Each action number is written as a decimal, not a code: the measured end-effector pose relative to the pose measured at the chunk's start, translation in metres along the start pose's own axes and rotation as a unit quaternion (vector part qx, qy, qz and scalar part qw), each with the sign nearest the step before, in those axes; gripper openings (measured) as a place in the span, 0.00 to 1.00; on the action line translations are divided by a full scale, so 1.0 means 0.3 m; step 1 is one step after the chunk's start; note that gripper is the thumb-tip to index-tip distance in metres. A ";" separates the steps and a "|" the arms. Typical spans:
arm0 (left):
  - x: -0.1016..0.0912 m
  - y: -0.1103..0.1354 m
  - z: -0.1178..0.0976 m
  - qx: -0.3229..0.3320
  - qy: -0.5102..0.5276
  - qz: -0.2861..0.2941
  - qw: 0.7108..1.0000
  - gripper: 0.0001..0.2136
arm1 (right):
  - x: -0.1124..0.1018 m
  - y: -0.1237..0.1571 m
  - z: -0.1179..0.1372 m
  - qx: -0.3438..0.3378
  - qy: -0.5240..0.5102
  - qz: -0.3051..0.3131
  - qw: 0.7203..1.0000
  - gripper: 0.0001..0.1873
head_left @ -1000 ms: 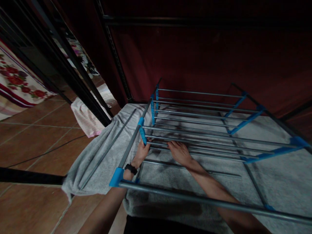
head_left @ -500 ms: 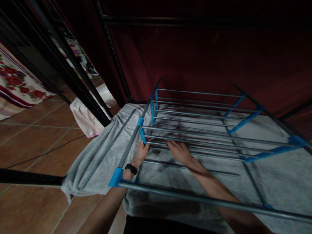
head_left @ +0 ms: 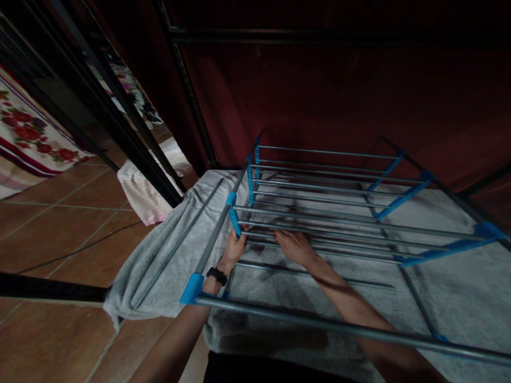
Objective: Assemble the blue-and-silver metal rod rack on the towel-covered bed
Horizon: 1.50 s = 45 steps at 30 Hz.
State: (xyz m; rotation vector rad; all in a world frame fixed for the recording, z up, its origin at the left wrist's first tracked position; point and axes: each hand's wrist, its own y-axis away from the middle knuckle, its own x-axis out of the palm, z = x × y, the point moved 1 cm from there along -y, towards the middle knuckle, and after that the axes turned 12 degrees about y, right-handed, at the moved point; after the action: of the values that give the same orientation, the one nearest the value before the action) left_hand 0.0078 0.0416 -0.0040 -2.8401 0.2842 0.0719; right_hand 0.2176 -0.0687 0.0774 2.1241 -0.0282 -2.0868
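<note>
A rack of grey metal tubes point(head_left: 339, 330) joined by blue plastic parts lies in front of me. My left hand point(head_left: 235, 249), with a black band at the wrist, is closed around the lower end of the near-left blue bracket point(head_left: 234, 218). Several thin tubes run from that bracket to the long blue bracket point(head_left: 443, 251) on the right. Farther along, my right hand point(head_left: 293, 246) has its fingers curled over one of these thin tubes point(head_left: 255, 235), near its left end. The fingertips of both hands are partly hidden.
Under the rack spreads a grey blanket point(head_left: 171, 239). One loose tube point(head_left: 179, 242) lies on it at the left, another tube point(head_left: 371, 283) below my right forearm. Black metal posts point(head_left: 147, 159) stand at the left, before a tiled floor point(head_left: 72, 223). A dark red curtain point(head_left: 319, 96) hangs behind.
Both hands keep the same places on the rack. The whole view has shifted very slightly; otherwise nothing has visibly moved.
</note>
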 end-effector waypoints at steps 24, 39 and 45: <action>-0.001 0.000 0.015 0.003 -0.003 0.002 1.000 0.09 | -0.006 -0.038 -0.034 -0.029 -0.075 -0.008 0.997 0.19; -0.041 -0.024 -0.011 -0.016 -0.023 0.059 0.998 0.10 | 0.034 0.027 0.001 -0.045 -0.057 -0.115 0.991 0.23; -0.086 -0.012 -0.062 -0.035 0.029 0.087 0.995 0.24 | 0.141 0.211 -0.017 -0.110 -0.027 -0.104 0.988 0.20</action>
State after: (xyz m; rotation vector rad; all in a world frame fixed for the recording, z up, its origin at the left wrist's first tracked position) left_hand -0.0163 0.0445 0.0167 -2.8837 0.5523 0.0357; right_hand 0.2301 -0.1359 0.0436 2.0134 0.4154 -2.1426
